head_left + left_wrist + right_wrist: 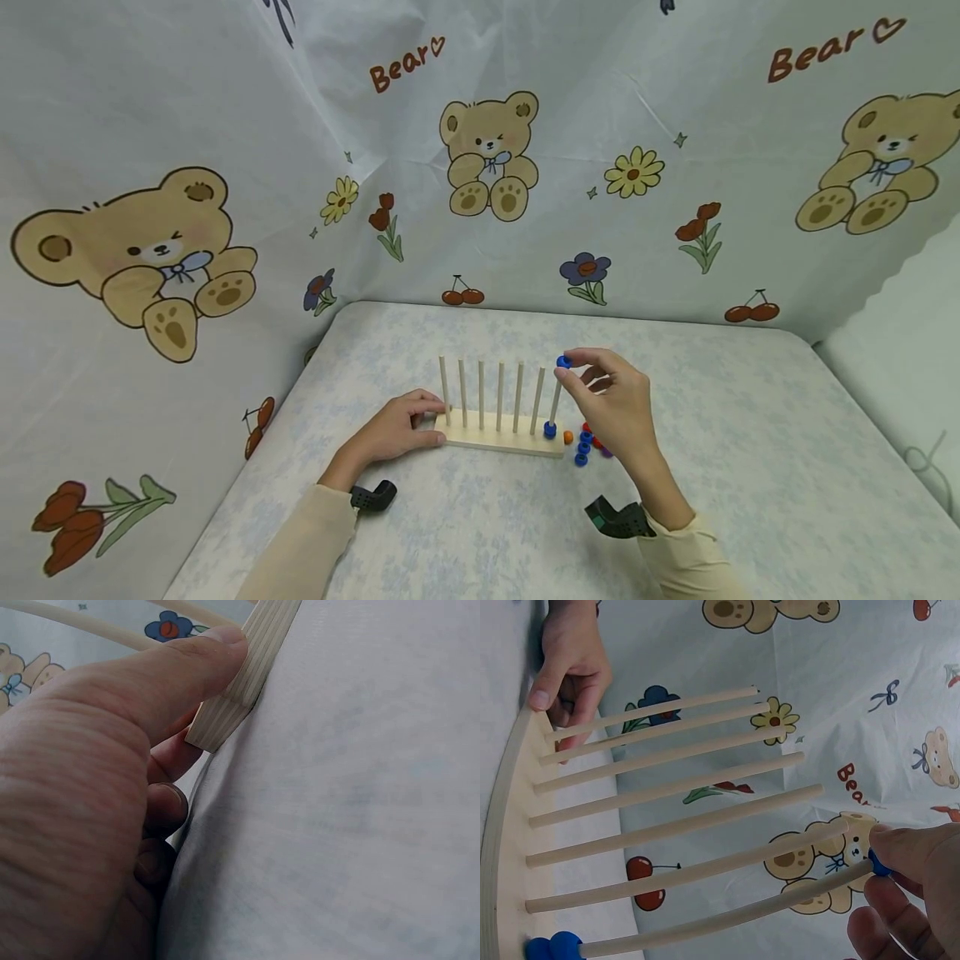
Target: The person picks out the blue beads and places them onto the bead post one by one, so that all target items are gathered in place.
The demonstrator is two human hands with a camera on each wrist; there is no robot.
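A pale wooden base [498, 435] with a row of several upright pegs stands on the table. My left hand [401, 427] grips its left end, thumb [214, 656] along the front edge and fingers behind. My right hand [617, 400] pinches a blue bead [563, 362] between thumb and forefinger at the top of the rightmost peg [727, 922]. In the right wrist view, the held bead [879, 862] is right at the peg's tip, mostly covered by the fingers. Blue beads [564, 946] sit at the foot of that same peg. The other pegs carry no beads.
Right of the base lie loose beads: an orange one [567, 437], several blue ones [581, 459], and red and purple ones partly hidden by the right hand. A bear-print cloth [555, 217] hangs behind the table [480, 533]. A thin cable [930, 458] is at far right.
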